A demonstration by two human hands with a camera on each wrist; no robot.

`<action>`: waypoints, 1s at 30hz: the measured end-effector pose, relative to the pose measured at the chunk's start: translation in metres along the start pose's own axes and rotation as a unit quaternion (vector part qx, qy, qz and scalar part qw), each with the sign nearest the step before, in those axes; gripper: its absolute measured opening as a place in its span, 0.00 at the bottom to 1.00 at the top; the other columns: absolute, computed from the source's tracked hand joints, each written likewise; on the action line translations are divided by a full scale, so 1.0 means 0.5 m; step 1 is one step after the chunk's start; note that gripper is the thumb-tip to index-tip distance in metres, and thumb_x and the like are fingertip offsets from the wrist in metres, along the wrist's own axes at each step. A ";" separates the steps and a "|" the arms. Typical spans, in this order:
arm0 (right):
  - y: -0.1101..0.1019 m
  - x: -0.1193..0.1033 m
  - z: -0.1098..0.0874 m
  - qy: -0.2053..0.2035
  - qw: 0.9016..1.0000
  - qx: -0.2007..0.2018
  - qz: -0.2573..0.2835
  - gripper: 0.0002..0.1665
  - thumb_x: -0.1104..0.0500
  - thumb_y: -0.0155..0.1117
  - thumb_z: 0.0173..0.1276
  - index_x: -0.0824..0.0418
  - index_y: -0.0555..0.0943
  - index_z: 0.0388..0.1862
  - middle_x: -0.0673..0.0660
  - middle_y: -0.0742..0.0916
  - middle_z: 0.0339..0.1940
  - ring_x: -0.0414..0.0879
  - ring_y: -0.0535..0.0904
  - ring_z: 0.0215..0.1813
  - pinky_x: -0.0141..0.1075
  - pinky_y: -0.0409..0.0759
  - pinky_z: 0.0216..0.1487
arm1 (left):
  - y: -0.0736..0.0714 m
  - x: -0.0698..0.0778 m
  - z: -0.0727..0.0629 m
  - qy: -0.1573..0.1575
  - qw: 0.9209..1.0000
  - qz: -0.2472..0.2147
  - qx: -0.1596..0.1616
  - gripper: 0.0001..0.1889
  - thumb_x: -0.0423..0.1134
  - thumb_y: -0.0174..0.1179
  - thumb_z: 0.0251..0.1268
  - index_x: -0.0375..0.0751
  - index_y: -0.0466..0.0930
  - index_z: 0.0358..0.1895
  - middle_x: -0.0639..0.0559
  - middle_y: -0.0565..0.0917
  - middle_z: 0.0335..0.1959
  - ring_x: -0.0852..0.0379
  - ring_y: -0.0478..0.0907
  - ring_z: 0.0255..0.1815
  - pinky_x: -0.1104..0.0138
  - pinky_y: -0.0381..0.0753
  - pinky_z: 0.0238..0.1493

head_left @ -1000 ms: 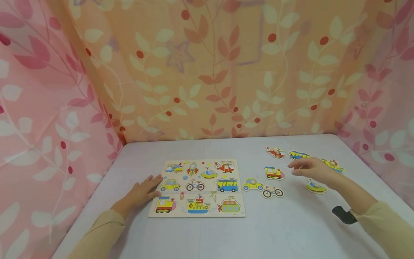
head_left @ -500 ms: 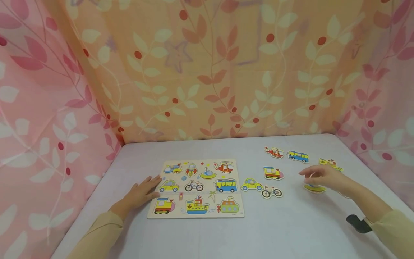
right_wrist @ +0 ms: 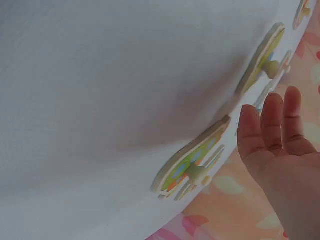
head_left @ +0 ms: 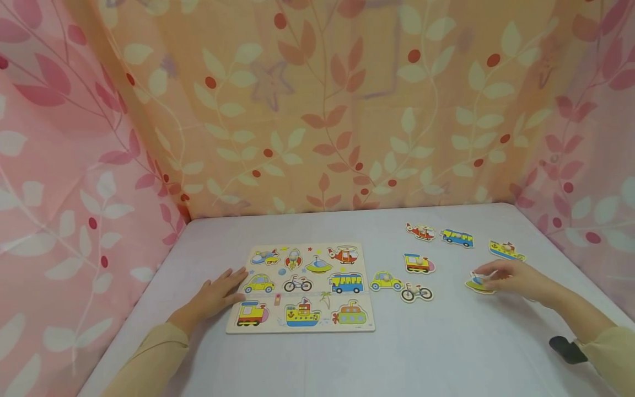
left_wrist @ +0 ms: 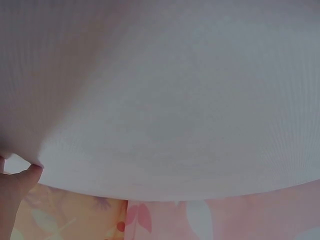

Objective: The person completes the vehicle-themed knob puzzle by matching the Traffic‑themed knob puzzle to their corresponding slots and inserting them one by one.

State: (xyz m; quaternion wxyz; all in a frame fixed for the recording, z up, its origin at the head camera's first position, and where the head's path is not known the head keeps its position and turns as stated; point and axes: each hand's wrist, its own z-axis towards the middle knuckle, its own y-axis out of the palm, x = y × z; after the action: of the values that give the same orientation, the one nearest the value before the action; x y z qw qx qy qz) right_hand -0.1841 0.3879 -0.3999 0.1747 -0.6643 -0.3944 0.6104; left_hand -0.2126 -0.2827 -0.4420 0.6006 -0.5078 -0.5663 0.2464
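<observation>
My left hand (head_left: 213, 298) rests at the left edge of a wooden peg puzzle board (head_left: 302, 324), fingers extended; in the left wrist view only a bit of this hand (left_wrist: 20, 190) shows at the lower left. My right hand (head_left: 516, 281) is over a yellow flying saucer puzzle piece (head_left: 477, 282), fingertips right at its knob in the head view. In the right wrist view the fingers (right_wrist: 272, 120) are fairly straight, with a small gap to the knob of the saucer piece (right_wrist: 260, 62). A green submarine piece (right_wrist: 192, 165) lies below, mostly hidden by the arm in the head view.
Right of the board lie a car piece (head_left: 386, 281), a bicycle piece (head_left: 416, 293), a train piece (head_left: 418, 263), a helicopter piece (head_left: 420, 232), a bus piece (head_left: 457, 238) and a ship piece (head_left: 506, 250). Plane (head_left: 265, 257) and rocket (head_left: 293, 259) pieces sit in the board. Patterned curtains (head_left: 322, 110) surround the table.
My right hand has moved right and down from beside the train piece to the flying saucer piece, uncovering the ship piece. The left hand has stayed at the board's edge.
</observation>
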 end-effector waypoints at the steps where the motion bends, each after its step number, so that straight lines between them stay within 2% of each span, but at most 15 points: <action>1: 0.000 0.004 0.001 0.008 1.000 0.001 -0.004 0.27 0.55 0.68 0.65 0.68 0.78 0.59 0.63 0.84 0.50 0.46 0.76 0.44 0.37 0.79 0.38 | 0.000 0.000 0.000 0.001 1.000 0.000 0.000 0.41 0.59 0.56 0.66 0.42 0.56 0.76 0.42 0.56 0.76 0.33 0.41 0.76 0.29 0.35 0.64; 10: -0.002 0.026 0.006 0.023 1.000 -0.001 -0.020 0.28 0.53 0.69 0.64 0.68 0.78 0.58 0.65 0.84 0.52 0.51 0.77 0.47 0.36 0.79 0.41 | 0.001 -0.005 0.002 0.000 1.000 0.000 -0.001 0.41 0.59 0.56 0.66 0.43 0.56 0.76 0.43 0.56 0.77 0.34 0.42 0.76 0.29 0.35 0.64; 15: -0.003 0.029 0.012 0.032 0.999 0.006 -0.041 0.28 0.51 0.71 0.62 0.68 0.80 0.55 0.68 0.83 0.53 0.57 0.77 0.50 0.43 0.80 0.45 | 0.001 -0.003 0.003 -0.009 1.000 0.001 -0.005 0.41 0.60 0.56 0.66 0.44 0.55 0.76 0.42 0.55 0.77 0.34 0.40 0.77 0.30 0.34 0.65; 20: -0.002 0.034 0.018 0.043 0.998 0.009 -0.041 0.25 0.53 0.70 0.63 0.67 0.81 0.54 0.67 0.83 0.51 0.60 0.77 0.52 0.52 0.80 0.49 | 0.001 -0.002 0.004 -0.015 1.000 -0.003 -0.010 0.42 0.61 0.56 0.66 0.44 0.55 0.76 0.43 0.54 0.77 0.35 0.39 0.77 0.30 0.33 0.65; 30: 0.001 0.037 0.031 0.063 0.997 0.013 -0.031 0.24 0.52 0.70 0.62 0.69 0.82 0.50 0.61 0.85 0.45 0.51 0.77 0.45 0.42 0.80 0.44 | 0.002 -0.004 0.004 -0.013 1.000 -0.002 -0.007 0.41 0.61 0.56 0.66 0.45 0.55 0.77 0.43 0.54 0.77 0.35 0.39 0.77 0.30 0.34 0.65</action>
State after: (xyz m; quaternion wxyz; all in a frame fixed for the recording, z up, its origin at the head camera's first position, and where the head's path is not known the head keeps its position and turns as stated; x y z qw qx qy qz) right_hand -0.1995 0.3971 -0.4157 0.2267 -0.6868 -0.3945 0.5668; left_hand -0.2145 -0.2833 -0.4441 0.5898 -0.5078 -0.5770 0.2478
